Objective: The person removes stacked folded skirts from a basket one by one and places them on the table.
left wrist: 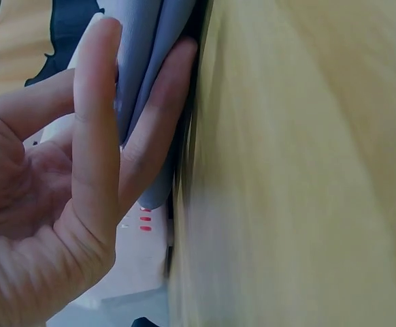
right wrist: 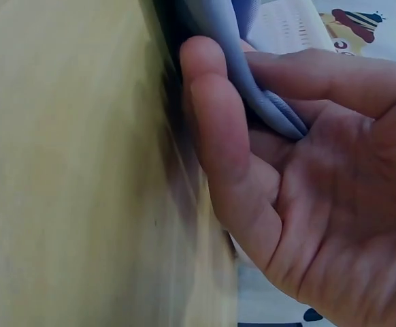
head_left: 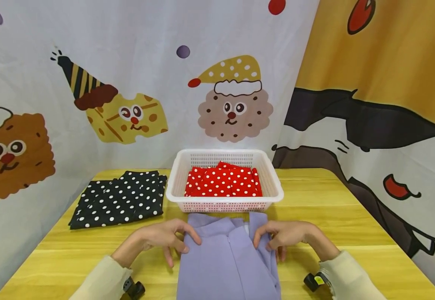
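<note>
A lavender garment (head_left: 213,262) with a long front seam lies folded on the table in front of me. My left hand (head_left: 165,239) holds its left edge, one finger bent over the top. The left wrist view shows another finger (left wrist: 160,109) of that hand under the cloth. At the opposite edge, my right hand (head_left: 286,235) grips the fabric near the upper corner. Curled fingers (right wrist: 222,129) lie under a cloth fold (right wrist: 266,102) in the right wrist view, with the thumb side above it.
Just beyond the garment stands a white plastic basket (head_left: 223,200) with folded red polka-dot cloth (head_left: 223,181) inside. Folded black polka-dot cloth (head_left: 120,202) lies at the left of the wooden table (head_left: 315,200). A cartoon-printed curtain (head_left: 172,25) hangs behind.
</note>
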Tool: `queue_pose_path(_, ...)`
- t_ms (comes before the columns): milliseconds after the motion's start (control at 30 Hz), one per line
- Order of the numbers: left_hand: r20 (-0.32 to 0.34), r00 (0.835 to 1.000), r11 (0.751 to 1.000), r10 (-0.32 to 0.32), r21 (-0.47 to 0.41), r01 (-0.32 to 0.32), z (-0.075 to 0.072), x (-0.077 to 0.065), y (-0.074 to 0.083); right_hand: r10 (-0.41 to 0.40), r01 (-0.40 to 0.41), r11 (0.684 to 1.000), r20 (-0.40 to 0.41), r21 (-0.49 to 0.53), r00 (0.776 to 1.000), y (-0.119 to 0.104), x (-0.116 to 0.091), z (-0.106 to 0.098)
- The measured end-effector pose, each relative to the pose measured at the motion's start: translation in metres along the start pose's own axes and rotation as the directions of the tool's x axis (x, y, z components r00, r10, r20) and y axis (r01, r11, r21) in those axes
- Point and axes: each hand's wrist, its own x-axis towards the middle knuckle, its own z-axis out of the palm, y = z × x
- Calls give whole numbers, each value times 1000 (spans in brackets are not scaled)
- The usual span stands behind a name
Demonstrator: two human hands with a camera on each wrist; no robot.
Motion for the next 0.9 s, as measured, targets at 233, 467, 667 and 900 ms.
queue_pose_path(233, -8, 999, 999, -37, 15, 37, 2, -3, 3, -26, 27, 1000, 28, -6, 999, 1, 1, -3)
queue_pose_path(467, 14, 998, 998, -56, 32, 55, 0, -5, 5, -69, 70, 998, 46, -5, 997, 3, -1, -6)
queue_pose_path(667, -79, 997, 978, -1, 206, 17, -6, -13, 17, -72, 69, 995, -47, -65, 996, -3, -7, -11)
queue_pose_path(900, -134, 984, 933, 115, 354, -60, -12, -27, 39, -152, 143, 987, -150, -72, 977, -22, -16, -13)
